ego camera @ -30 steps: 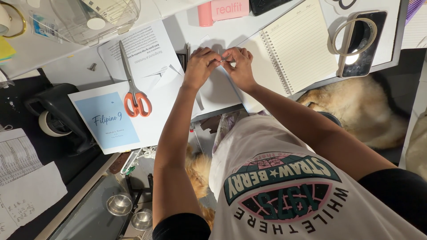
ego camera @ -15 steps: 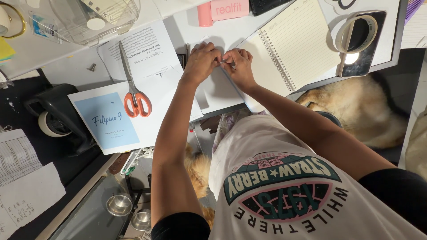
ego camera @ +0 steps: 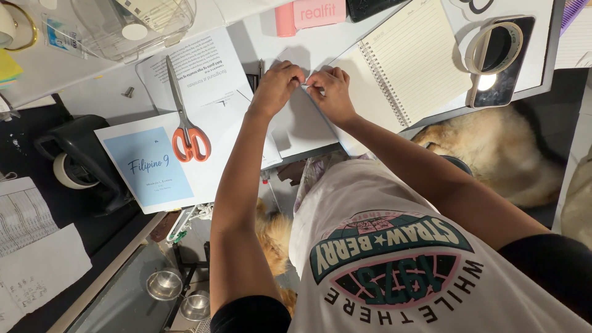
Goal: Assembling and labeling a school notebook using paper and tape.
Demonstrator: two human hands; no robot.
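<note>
Both hands pinched on white sheet (ego camera: pixel 302 120) at desk centre: left hand (ego camera: pixel 276 86) & right hand (ego camera: pixel 330 92) fingertips meeting at top edge. I'd keep edges aligned, press crease flat w/ thumbs.

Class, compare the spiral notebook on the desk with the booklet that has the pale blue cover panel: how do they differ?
The spiral notebook lies open, showing lined pages; the booklet lies closed. The notebook has wire binding along one edge; the booklet shows none. Orange-handled scissors rest partly on the booklet; nothing rests on the notebook's open page. Both lie flat on the desk.
</note>
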